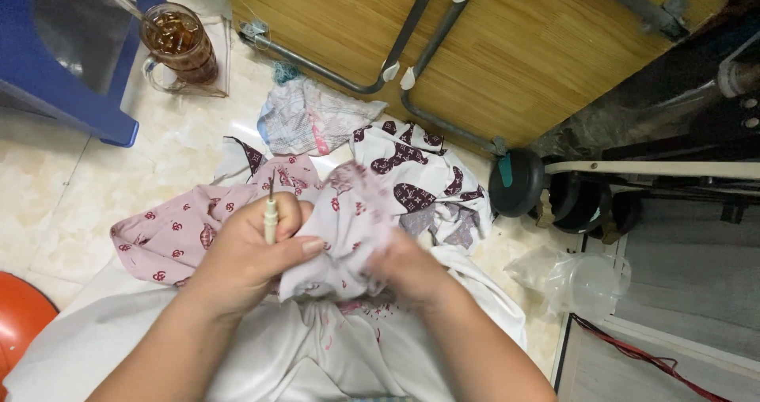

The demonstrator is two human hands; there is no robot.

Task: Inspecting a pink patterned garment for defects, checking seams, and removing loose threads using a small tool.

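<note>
Head view, read from left to right: a blue plastic stool and a glass mug of iced tea stand on the pale tiled floor at upper left, well apart from the work. Below them, the left hand is closed in a fist around a slim cream-handled seam ripper; its long axis stands nearly upright in the picture, with the dark tip pointing away from the person and the handle pinned under the thumb. Touching that hand on its right side is the white cloth with pink print, bunched between the two hands and lying over the lap. The tool's tip rises just above and to the left of the bunched fold, so the left hand is the nearer one to it. The right hand is blurred; its fingers seem curled into the cloth, pinching it. Further printed scraps lie beyond, near a tilted wooden board
</note>
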